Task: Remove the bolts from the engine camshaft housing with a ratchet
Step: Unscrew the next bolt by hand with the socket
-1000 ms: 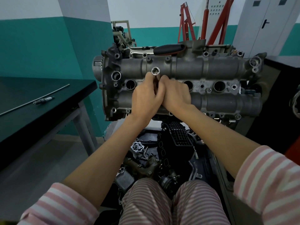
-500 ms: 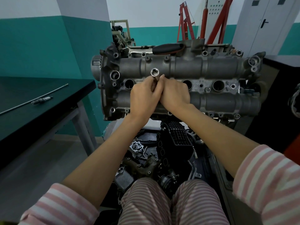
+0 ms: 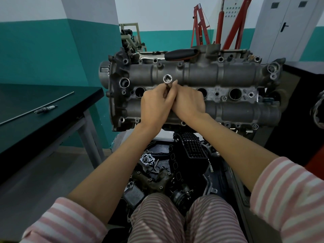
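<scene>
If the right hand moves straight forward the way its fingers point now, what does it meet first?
Probably the socket tube that the left hand grips, then the camshaft housing; depth is unclear.

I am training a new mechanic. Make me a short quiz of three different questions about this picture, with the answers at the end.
1. True or false: the ratchet with the black handle is in the person's hands.
2. Multiple choice: what do both hands hold together? A) a long socket B) a hammer C) a spark plug
3. Short answer: what lies on the dark table beside the thin rod?

Key
1. False; it lies on top of the camshaft housing.
2. A; the left hand and right hand grip the long socket, open end up.
3. A spark plug.
</scene>
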Motion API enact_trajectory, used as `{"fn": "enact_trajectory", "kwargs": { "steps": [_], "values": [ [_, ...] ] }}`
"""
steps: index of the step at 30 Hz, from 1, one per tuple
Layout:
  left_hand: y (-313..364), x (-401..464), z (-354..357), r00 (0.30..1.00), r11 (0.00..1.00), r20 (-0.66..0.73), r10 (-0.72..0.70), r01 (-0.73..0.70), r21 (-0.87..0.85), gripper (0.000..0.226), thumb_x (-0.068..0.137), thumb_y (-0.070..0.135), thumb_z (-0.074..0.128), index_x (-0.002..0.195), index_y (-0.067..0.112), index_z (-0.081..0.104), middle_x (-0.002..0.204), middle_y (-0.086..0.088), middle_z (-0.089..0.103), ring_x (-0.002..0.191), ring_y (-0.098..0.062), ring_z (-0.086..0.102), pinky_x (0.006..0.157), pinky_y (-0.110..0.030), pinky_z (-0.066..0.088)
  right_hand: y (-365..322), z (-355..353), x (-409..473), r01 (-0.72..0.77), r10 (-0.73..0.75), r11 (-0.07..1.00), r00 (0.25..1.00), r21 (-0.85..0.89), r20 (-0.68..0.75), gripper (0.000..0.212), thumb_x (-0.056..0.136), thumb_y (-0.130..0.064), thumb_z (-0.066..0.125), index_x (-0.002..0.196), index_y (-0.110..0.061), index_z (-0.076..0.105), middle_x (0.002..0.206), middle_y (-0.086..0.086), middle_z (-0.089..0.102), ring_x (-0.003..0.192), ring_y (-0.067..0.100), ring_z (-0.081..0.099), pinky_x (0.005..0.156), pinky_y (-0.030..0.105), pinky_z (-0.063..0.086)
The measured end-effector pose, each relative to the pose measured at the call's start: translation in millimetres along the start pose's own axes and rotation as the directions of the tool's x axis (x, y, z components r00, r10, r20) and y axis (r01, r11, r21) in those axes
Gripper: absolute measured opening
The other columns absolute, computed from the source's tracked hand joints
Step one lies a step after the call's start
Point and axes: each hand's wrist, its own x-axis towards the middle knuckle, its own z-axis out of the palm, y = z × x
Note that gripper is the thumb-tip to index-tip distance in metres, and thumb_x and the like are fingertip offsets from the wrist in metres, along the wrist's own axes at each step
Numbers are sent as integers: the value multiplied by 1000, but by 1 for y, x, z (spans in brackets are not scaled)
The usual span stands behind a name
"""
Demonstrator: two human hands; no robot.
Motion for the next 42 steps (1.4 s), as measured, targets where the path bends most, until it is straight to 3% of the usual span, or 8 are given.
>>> {"fn": "enact_trajectory", "kwargs": {
  "steps": [10,17,22,25,28,31,38,42],
  "values": [
    [-1,-5,-2,998,998,24,54,-54,22,25,93,27,48,86,3,52,56,2,51,50,-13,50,51,-29,38,-1,-2,-1,-13,12,1000,999,18,45,12,95,-26,37,89,-16,34,81,9,65,67,29,57,55,32,26],
    [0,-1,0,1000,1000,-14,14,-14,-9,44,93,28,54,56,30,31,42,12,34,42,-4,41,46,-16,27,0,-2,-2,12,-11,999,1000,38,-1,30,94,-35,40,106,-8,47,87,13,66,78,33,62,56,32,28],
    [1,-1,0,1000,1000,-22,20,-20,5,53,93,30,57,49,24,27,40,11,28,41,-7,35,46,-18,26,0,-2,-3,37,-37,999,999,8,-9,30,95,-32,38,101,-11,59,85,11,67,78,31,61,57,30,26],
    [0,-4,0,1000,1000,-11,27,-27,-2,45,93,31,55,54,18,37,42,10,33,43,-8,37,46,-18,28,-1,-1,-3,24,-24,1000,1000,-14,9,26,95,-26,37,96,-11,57,83,10,67,74,29,60,56,30,27],
    [0,-6,-1,1000,1000,5,23,-23,-5,33,93,33,52,74,6,53,51,0,48,47,-11,46,50,-25,36,-1,0,-1,-6,6,1000,1000,-16,27,16,95,-24,36,89,-14,48,81,6,65,66,25,56,55,30,26],
    [0,-6,-2,999,999,14,38,-38,-4,28,92,30,50,84,3,53,58,-6,54,52,-15,51,52,-31,40,-1,0,-1,-8,8,1000,1000,4,29,12,95,-25,36,88,-17,31,78,6,64,64,26,56,51,31,23],
    [0,0,-3,999,1000,42,17,-17,10,43,96,33,49,57,18,39,45,6,41,42,-9,38,46,-24,33,1,0,-2,10,-10,1000,1000,25,-13,31,95,-35,38,104,-7,48,83,12,66,74,32,63,54,31,28],
    [2,0,-3,1000,1000,16,8,-8,8,50,94,32,53,51,19,32,42,7,34,41,-10,33,45,-22,27,0,-1,-2,12,-12,1000,1000,11,-2,31,95,-33,37,99,-8,56,84,12,66,76,31,62,57,31,29]
  ]
}}
